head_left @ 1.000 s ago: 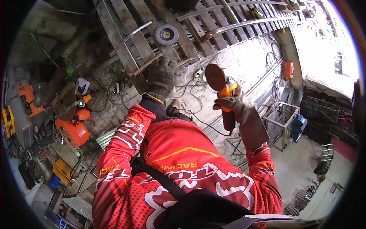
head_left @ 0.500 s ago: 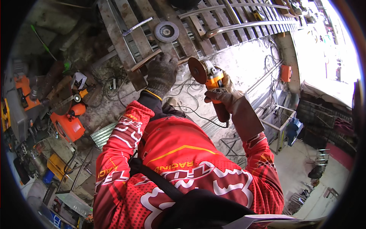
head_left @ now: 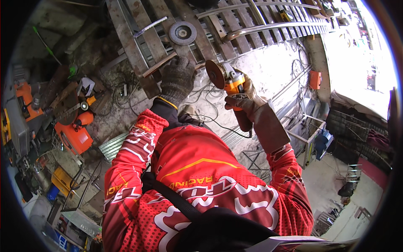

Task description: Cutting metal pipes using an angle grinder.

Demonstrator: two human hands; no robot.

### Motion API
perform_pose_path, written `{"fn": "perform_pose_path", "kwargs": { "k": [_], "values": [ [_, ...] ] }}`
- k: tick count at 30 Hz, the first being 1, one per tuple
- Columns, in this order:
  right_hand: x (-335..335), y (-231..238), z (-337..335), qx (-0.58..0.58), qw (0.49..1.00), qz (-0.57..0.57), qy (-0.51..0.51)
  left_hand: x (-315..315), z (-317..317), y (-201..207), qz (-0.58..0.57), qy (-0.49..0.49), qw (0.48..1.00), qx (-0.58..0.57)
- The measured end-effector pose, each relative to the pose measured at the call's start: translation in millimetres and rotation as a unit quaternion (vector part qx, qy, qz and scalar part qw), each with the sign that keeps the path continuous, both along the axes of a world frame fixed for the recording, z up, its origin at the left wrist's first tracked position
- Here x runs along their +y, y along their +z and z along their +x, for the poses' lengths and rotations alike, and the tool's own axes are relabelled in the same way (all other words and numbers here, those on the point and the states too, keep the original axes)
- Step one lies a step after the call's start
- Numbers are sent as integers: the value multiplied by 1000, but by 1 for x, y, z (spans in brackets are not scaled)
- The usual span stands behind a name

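Observation:
My right hand (head_left: 244,103), in a brown leather glove, is wrapped round a yellow and black angle grinder (head_left: 235,85). Its thin reddish-brown disc (head_left: 215,74) faces up and left, apart from the slatted metal bench (head_left: 184,52). A grey knit glove covers my left hand (head_left: 179,75), whose curled fingers close over a flat metal strip (head_left: 160,64) at the bench's near edge. The fingertips are partly hidden. Just beyond that hand, a round grey flap disc (head_left: 183,32) lies on the slats, with a short metal piece (head_left: 151,27) to its left.
Long metal bars and a bent tube (head_left: 260,30) lie across the bench at right. Black cables (head_left: 212,94) trail over the floor beneath. An orange case (head_left: 74,137) and assorted tools crowd the left side. At right stand a metal frame (head_left: 308,140) and an orange box (head_left: 315,80).
The grinder and my right hand have shifted slightly left and up, and the disc is tilted a little differently. My left hand stays on the strip, almost unmoved.

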State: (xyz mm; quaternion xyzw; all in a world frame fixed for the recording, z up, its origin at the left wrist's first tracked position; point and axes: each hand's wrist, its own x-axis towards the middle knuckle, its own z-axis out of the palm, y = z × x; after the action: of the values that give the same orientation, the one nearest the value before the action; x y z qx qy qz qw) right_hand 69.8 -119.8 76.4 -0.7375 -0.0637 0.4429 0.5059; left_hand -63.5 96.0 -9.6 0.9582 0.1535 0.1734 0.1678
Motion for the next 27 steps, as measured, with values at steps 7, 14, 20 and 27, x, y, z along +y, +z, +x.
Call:
{"fn": "perform_pose_path", "kwargs": {
  "k": [7,14,20,27],
  "values": [
    [7,4,1,9,999,-35,13,-2,-1,2,-6,5,1000,18],
    [3,-2,-2,13,1000,-5,6,-3,-1,-3,-12,8,1000,24],
    [9,7,-2,9,999,-41,15,-3,-1,-6,-2,14,1000,22],
    [7,0,-4,-4,998,-57,3,-3,0,-4,-2,10,1000,3]
  ]
}}
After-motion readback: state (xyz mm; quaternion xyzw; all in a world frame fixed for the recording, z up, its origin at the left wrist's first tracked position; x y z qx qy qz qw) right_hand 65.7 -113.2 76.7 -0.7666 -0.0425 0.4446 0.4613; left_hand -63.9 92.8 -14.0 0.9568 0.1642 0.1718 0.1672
